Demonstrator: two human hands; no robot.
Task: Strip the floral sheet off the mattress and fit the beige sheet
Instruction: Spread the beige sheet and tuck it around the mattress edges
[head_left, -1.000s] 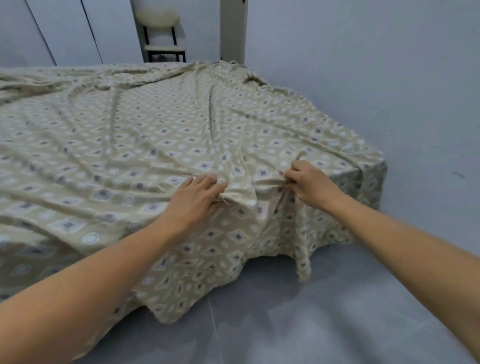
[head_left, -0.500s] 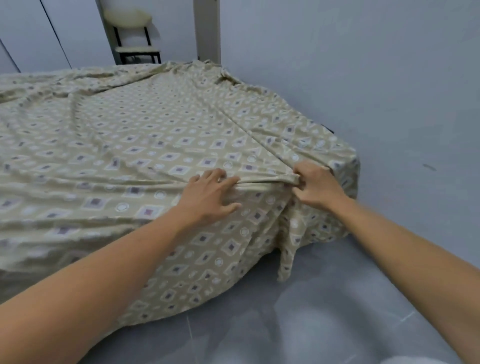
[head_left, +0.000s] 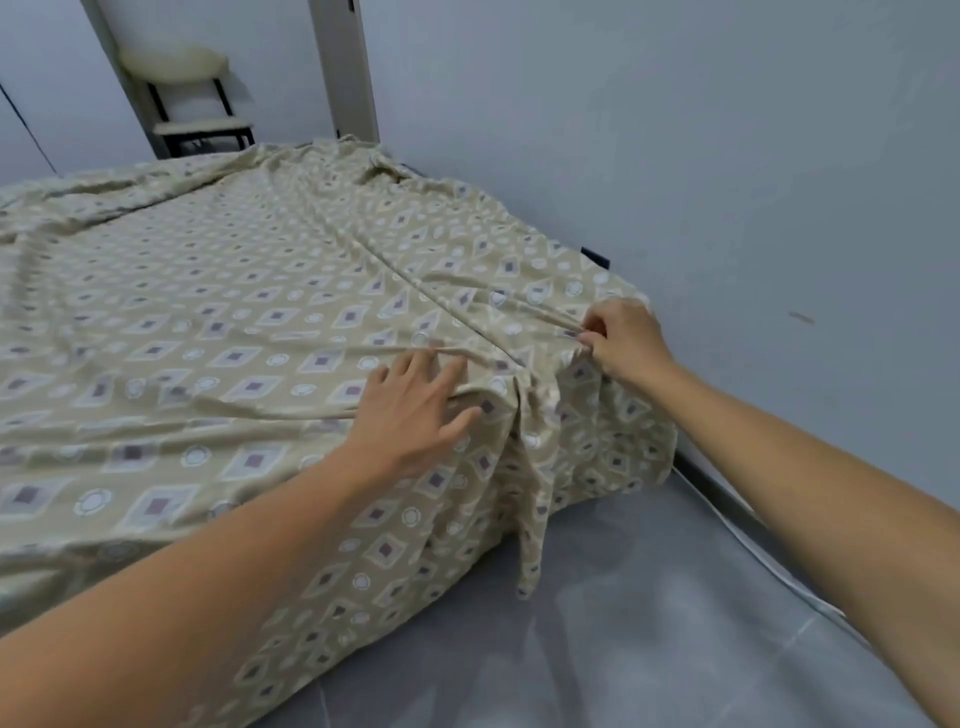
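Note:
The beige sheet (head_left: 218, 312), patterned with small diamonds and circles, lies spread over the whole mattress and hangs down its near side to the floor. My left hand (head_left: 415, 410) rests flat on it near the front right corner, fingers spread and straight. My right hand (head_left: 623, 340) pinches a fold of the sheet at that corner, close to the wall. A ridge of cloth runs between the two hands. The mattress itself is hidden under the sheet. No floral sheet shows.
A grey wall (head_left: 727, 182) runs along the bed's right side, leaving a narrow gap. The grey floor (head_left: 623, 649) lies in front. A cream chair (head_left: 192, 104) with black legs stands behind the bed's far end, beside a white pillar (head_left: 345, 67).
My right hand has slid right along the edge to the bed's corner, drawing the fold with it. My left hand has gone from bunching the cloth to lying flat on it.

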